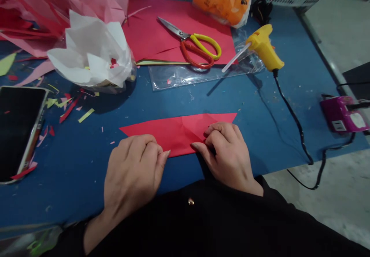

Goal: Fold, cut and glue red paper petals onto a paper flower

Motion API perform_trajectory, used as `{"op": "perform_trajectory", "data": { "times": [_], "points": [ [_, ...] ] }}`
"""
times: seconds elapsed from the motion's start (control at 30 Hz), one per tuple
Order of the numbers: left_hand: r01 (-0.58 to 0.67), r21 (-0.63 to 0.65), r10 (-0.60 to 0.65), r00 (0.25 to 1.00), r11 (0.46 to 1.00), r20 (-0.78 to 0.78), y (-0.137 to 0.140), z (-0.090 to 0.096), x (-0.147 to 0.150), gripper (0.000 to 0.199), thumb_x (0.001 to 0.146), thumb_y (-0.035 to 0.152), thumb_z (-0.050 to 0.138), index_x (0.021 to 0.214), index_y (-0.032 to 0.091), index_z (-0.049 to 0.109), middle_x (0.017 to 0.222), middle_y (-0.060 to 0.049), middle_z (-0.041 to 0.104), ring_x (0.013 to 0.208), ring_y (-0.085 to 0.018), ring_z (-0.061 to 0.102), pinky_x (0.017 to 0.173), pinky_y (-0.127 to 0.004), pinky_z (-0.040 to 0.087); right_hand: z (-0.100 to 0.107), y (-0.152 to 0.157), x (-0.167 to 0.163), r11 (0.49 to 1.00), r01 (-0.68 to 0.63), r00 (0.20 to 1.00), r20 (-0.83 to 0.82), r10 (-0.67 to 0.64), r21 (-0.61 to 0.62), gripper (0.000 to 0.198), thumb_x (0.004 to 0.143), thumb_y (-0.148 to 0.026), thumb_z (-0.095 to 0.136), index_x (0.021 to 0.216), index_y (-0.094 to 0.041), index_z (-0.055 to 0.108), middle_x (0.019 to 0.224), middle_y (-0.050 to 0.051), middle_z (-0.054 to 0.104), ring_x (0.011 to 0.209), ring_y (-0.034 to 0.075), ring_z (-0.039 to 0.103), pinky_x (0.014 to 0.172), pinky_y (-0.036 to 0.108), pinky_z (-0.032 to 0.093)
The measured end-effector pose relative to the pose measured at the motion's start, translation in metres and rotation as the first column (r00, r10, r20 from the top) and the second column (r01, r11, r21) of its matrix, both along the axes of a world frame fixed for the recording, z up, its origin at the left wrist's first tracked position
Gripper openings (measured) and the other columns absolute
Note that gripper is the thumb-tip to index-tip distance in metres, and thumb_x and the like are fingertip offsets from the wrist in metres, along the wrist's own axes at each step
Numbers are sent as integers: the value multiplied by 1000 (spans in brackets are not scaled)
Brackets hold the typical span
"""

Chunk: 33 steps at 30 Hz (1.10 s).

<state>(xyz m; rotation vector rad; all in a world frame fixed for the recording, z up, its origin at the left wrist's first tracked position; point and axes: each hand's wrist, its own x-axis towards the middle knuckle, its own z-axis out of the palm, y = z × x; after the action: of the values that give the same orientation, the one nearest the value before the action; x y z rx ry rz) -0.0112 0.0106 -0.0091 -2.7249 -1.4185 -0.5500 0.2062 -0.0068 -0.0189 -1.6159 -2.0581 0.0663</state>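
Observation:
A folded strip of red paper (173, 131) lies across the blue table in front of me, its two ends slanting to points. My left hand (134, 168) is closed at the strip's near left edge, thumb and curled fingers pinching it. At the near right edge, my right hand (227, 154) grips the paper too, with the thumb along the fold and the fingers curled over the top. Creases run through the paper between the hands. Part of the strip is hidden beneath my fingers.
Behind lie scissors (186, 41) on red paper sheets (144, 29). A yellow glue gun (264, 48) stands right, its cord running to a purple power adapter (342, 114). Left are a white paper-lined bowl (92, 56), paper scraps (69, 106) and a phone (20, 129). An orange packet (221, 0) sits behind.

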Motion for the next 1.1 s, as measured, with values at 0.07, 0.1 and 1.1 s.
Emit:
{"op": "perform_trajectory", "data": {
  "times": [0.07, 0.1, 1.1],
  "points": [
    [-3, 1, 3, 1000, 1000, 0, 0, 0, 0, 22, 93, 23, 58, 75, 16, 65, 81, -12, 66, 73, -28, 57, 64, -40, 43, -1, 0, 0, 1000, 2, 1000, 9, -2, 12, 26, 92, -31, 68, 73, -18, 56, 90, 13, 65, 85, 25, 58, 76, 40, 50],
    [-4, 1, 4, 1000, 1000, 1, 0, 0, 1, 22, 94, 23, 58, 74, 16, 65, 81, -12, 66, 73, -28, 57, 63, -40, 43, -1, 0, 0, 1000, 2, 1000, 14, -3, 18, 27, 92, -31, 69, 73, -18, 56, 89, 13, 65, 84, 25, 58, 76, 40, 50],
    [300, 35, -294, 948, 953, -119, -13, 5, 14, 39, 96, 18, 49, 132, 13, 63, 133, -4, 70, 97, -27, 59, 84, -42, 41, -4, 1, -2, 997, 65, 996, 71, -62, -40, 26, 95, -36, 63, 76, -18, 60, 90, 10, 62, 85, 25, 51, 77, 38, 44]
  ]
}}
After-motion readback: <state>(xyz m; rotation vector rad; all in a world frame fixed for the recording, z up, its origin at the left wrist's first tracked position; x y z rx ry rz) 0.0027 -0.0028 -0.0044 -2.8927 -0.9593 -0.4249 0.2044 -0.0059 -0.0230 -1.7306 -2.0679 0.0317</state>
